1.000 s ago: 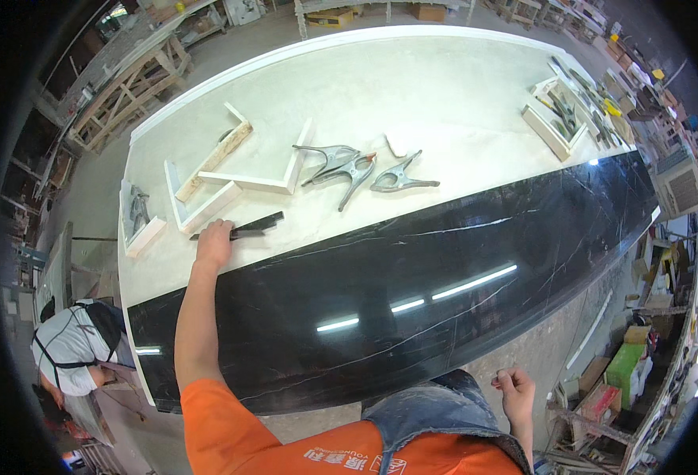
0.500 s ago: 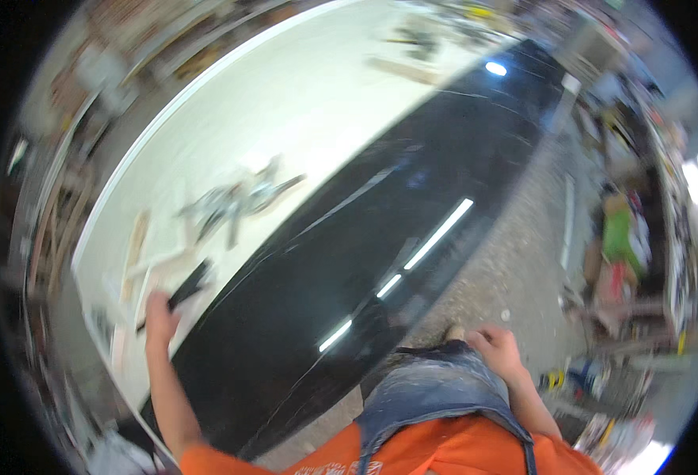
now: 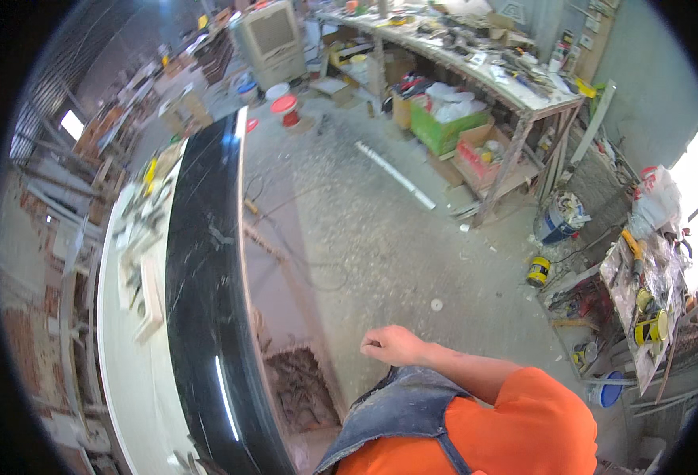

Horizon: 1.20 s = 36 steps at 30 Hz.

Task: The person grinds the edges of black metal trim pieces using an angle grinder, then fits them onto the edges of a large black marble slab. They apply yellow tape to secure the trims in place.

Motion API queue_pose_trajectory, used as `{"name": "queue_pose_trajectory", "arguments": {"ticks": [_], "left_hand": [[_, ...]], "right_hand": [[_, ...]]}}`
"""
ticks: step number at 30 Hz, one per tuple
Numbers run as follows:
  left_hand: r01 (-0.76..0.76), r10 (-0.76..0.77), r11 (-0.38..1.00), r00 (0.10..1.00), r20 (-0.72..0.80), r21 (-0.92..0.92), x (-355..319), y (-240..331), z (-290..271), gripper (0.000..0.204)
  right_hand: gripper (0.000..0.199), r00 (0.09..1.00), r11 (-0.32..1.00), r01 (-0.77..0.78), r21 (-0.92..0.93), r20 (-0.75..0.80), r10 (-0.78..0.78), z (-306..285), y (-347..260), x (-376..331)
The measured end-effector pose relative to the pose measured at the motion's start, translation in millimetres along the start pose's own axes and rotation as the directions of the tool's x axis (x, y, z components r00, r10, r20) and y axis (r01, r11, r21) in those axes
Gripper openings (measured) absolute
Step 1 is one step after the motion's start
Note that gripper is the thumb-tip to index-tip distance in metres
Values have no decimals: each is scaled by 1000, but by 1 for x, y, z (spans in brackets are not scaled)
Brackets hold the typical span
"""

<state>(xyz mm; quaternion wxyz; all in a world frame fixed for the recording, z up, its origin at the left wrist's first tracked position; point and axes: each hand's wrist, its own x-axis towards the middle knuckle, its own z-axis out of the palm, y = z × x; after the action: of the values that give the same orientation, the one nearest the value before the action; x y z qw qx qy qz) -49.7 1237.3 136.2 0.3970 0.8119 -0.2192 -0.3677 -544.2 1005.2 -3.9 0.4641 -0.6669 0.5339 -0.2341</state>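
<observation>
Floor (image 3: 420,261) and bench (image 3: 523,95): background of the workshop, the bench laden with tools. Pale top (image 3: 147,396): a long surface at left, bearing wood pieces and tools. Black slab (image 3: 202,237): white-veined and glossy, lying lengthwise along the pale top's right side. To judge by this layout, the slab is laid out, whereas work on the wood remains; whether anything is glued or finished cannot be told. Wood frame (image 3: 152,297): on the pale top, near the slab, its far parts indistinct. Right hand (image 3: 392,346): over the floor before the apron (image 3: 400,408), well apart from the slab, fingers curled in a loose fist; nothing shows in it, though a small enclosed item cannot be excluded. Left hand: outside the view, its state unknown. Yellow tin (image 3: 539,271): dark-banded, any print too small to read; no other lettering is legible.
</observation>
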Motion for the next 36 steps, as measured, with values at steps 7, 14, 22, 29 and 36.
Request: {"name": "queue_pose_trajectory", "arguments": {"ticks": [7, 14, 22, 29, 36], "left_hand": [[5, 41, 995, 882, 470, -96, 54, 137, 262, 28], [292, -29, 934, 640, 768, -208, 157, 223, 499, 22], [432, -21, 876, 482, 876, -217, 263, 381, 730, 26], [453, 59, 871, 289, 955, -191, 320, 494, 908, 40], [102, 107, 983, 371, 922, -155, 343, 626, 1077, 34]], "right_hand": [[30, 975, 990, -131, 47, -174, 138, -136, 58, 45], [32, 902, 943, -309, 126, -274, 332, -230, 103, 130], [32, 719, 858, -466, 215, -473, 509, -378, 141, 229], [30, 590, 827, -412, 382, -580, 562, -521, 159, 341], [28, 556, 897, -304, 320, -705, 440, -678, 217, 464]]}}
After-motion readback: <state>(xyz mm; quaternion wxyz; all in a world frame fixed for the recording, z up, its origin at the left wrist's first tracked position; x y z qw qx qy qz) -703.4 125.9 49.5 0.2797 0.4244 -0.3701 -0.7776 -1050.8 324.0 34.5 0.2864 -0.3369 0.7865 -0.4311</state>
